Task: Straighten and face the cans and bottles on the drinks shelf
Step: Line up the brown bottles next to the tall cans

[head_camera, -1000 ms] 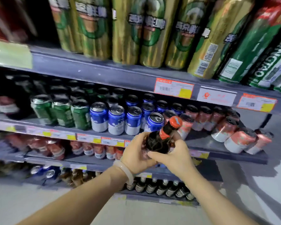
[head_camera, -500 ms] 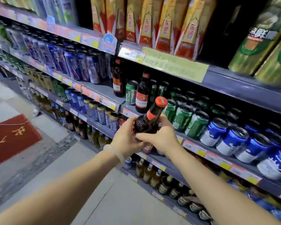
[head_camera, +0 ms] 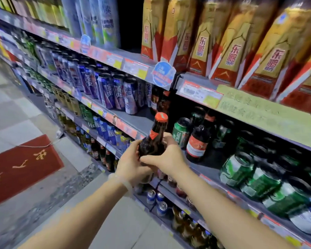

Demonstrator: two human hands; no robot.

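A dark brown bottle (head_camera: 153,139) with an orange cap and orange neck label stands upright in front of the middle drinks shelf (head_camera: 214,170). My left hand (head_camera: 131,163) grips its lower body from the left. My right hand (head_camera: 166,156) wraps round it from the right, fingers curled behind the glass. The bottle's lower half is hidden by both hands. Just to the right on the shelf stand a similar dark bottle (head_camera: 198,143) with a red and white label and a green can (head_camera: 180,133).
Green cans (head_camera: 255,177) fill the shelf to the right. Purple cans (head_camera: 115,92) line the shelf up left. Tall gold and red cartons (head_camera: 228,44) stand on the top shelf. Lower shelves hold bottles and blue cans (head_camera: 155,200). A red mat (head_camera: 20,168) lies on the tiled floor at left.
The view swung left along the aisle, from blue and pink cans to the dark bottles and green cans. Both hands kept hold of the bottle and carried it along, now more upright.
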